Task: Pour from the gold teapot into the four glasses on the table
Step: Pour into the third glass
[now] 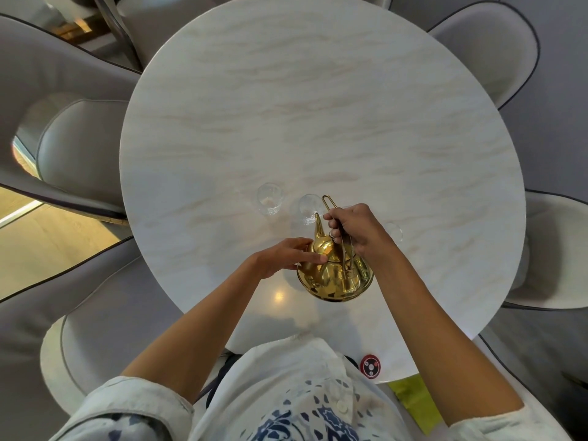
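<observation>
The gold teapot is tilted forward over the round marble table, its spout tip over the rim of a clear glass. My right hand grips the teapot's tall wire handle. My left hand rests its fingers on the lid and shoulder of the pot. Another clear glass stands to the left, apart from the pot. A third glass shows partly behind my right wrist. A further glass rim peeks out just above my right hand, mostly hidden.
Grey padded chairs ring the table on all sides. A small round red and black device lies at the table's near edge, beside a yellow-green cloth.
</observation>
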A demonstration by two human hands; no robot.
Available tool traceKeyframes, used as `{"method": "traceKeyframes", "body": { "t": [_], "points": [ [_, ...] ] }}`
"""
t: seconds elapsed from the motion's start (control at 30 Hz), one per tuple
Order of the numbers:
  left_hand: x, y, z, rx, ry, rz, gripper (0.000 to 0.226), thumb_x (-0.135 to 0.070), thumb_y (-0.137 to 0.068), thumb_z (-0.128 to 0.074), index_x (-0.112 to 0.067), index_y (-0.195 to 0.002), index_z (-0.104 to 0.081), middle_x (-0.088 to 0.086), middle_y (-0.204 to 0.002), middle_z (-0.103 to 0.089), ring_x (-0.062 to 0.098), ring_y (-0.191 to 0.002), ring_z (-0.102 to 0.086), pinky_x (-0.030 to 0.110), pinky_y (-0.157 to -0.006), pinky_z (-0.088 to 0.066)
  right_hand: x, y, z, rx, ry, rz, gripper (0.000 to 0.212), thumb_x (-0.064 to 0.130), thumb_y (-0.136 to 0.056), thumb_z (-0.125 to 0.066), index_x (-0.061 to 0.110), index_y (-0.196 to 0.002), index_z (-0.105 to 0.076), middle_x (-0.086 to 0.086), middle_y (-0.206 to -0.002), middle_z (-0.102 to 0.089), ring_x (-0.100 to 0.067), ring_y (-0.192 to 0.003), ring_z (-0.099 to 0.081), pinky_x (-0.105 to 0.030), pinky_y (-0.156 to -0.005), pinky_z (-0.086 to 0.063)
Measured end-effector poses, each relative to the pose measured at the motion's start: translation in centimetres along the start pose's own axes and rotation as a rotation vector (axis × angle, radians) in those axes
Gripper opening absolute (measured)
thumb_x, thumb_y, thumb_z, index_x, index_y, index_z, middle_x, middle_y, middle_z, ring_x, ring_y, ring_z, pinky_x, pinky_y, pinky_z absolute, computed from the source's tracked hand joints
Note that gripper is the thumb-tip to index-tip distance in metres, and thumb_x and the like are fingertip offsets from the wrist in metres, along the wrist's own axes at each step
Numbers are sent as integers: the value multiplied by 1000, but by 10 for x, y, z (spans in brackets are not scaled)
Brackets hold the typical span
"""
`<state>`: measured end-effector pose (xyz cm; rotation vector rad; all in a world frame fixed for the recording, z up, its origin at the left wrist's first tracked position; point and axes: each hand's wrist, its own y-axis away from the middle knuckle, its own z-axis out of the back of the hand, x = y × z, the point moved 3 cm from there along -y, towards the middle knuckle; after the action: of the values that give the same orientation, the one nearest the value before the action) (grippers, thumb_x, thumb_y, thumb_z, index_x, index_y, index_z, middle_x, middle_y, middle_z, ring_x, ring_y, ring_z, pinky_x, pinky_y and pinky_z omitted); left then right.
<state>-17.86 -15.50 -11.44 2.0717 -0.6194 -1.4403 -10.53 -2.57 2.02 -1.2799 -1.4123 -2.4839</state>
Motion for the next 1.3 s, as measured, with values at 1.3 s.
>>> {"method": "traceKeyframes", "body": {
  "t": [1.3],
  "points": [
    [0, 1, -6, 3, 12, 17, 66, -37, -90, -81, -21, -149, -56, 2, -140, -67, 23, -133, -60, 39, -112, -48, 1, -1, 1, -3, 26, 5, 19, 5, -96, -55, -1, -88, -71, -5, -65, -58, -10, -46, -52, -21, -43, -46]
  ]
}}
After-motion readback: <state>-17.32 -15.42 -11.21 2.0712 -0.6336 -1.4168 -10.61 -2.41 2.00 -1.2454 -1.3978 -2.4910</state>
